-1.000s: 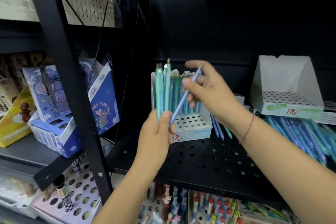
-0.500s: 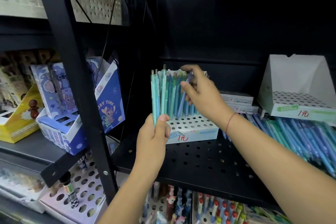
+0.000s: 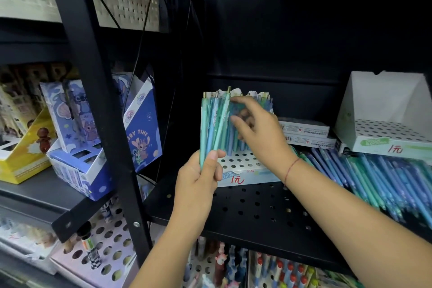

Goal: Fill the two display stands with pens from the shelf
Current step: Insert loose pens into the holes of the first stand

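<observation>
My left hand grips a bunch of green and blue pens upright by their lower ends, in front of the left display stand. That white perforated stand holds several pens in its back rows; its front holes are bare. My right hand hovers between the bunch and the stand, fingers loosely spread near the pen tops, with no pen clearly in it. A second white stand at the right has bare holes. Below it lies a pile of loose blue and green pens.
The black perforated shelf carries both stands. Two flat white boxes are stacked between them. A black upright post stands to the left, with blue cartoon boxes and a yellow box beyond it. More pens stand on the shelf below.
My right hand carried a blue pen from the bunch into the left stand and has let it go. It now sits back near the bunch in my left hand.
</observation>
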